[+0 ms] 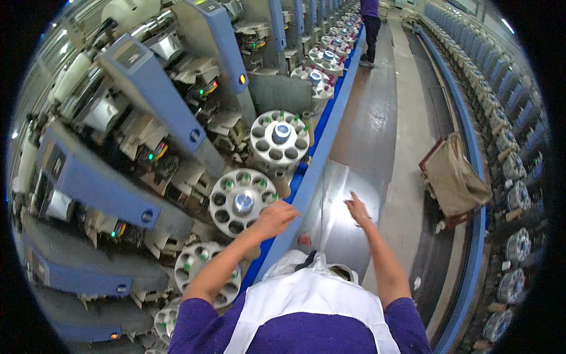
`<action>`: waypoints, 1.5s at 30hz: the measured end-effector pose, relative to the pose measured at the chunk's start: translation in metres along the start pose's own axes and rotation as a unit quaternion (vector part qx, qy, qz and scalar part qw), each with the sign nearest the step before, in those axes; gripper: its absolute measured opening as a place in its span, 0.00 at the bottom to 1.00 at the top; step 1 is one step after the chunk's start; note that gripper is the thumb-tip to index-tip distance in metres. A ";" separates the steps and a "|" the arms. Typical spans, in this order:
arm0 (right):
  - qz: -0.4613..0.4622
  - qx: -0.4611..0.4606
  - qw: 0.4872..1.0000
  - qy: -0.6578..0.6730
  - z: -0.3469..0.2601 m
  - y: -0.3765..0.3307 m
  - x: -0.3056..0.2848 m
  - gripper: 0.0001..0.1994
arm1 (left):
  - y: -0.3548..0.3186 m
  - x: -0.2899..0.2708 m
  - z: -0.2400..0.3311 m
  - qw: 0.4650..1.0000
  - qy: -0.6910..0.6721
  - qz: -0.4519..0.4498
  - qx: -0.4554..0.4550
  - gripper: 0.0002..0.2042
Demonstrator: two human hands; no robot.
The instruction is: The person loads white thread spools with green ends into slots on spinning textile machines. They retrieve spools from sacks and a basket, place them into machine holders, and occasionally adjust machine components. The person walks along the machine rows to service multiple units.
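My left hand (276, 218) is just over the right rim of a white round bobbin magazine (223, 203) with a metal hub. Its fingers are bent and close together; what they hold, if anything, is hidden. Green bobbin tips (247, 177) show in some of the magazine's round holes. Out to the right, over the shiny metal floor plate (336, 177), is my right hand (356, 209). Its index finger is stretched out and it holds nothing I can see. A similar magazine (277, 154) stands just beyond, another (194, 259) nearer to me.
Blue-grey winding machine units (147, 88) line the left, behind a blue rail (318, 162). Farther up the aisle stands another person (370, 29). A beige cloth bag (457, 177) rests against the blue rail on the right, with more machines (513, 194) beyond it.
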State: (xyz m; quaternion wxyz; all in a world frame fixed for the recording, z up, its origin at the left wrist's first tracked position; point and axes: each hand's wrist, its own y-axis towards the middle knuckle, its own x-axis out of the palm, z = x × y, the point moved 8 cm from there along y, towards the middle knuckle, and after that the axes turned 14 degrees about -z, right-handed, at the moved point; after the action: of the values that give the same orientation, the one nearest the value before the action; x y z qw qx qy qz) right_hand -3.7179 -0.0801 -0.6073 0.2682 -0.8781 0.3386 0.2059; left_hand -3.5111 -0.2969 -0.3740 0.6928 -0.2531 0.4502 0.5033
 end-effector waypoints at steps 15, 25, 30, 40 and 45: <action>-0.163 0.187 0.696 0.673 -0.057 0.377 0.054 0.35 | 0.373 0.002 -0.283 0.874 0.430 -0.224 -0.042 0.11; -0.315 -0.034 0.898 0.305 -0.134 0.459 0.020 0.11 | 0.377 0.075 -0.394 0.650 0.256 -0.572 -0.430 0.14; -0.450 -0.231 0.838 0.205 -0.127 0.420 0.019 0.12 | 0.294 -0.114 -0.316 0.905 0.028 -0.151 -0.396 0.23; -0.739 -0.260 0.619 0.057 -0.358 0.363 -0.053 0.36 | 0.063 -0.175 -0.228 0.525 -0.433 0.719 -0.139 0.47; -0.462 -0.583 0.662 -0.093 -0.517 0.348 0.065 0.19 | 0.032 -0.177 -0.232 0.452 -0.458 0.758 -0.104 0.34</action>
State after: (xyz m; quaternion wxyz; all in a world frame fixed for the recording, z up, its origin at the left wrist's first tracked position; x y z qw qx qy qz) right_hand -3.8254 -0.6450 -0.3587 -0.2078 -0.8747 -0.3265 0.2918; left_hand -3.6420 -0.5546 -0.3231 0.1112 0.3857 0.0253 0.9155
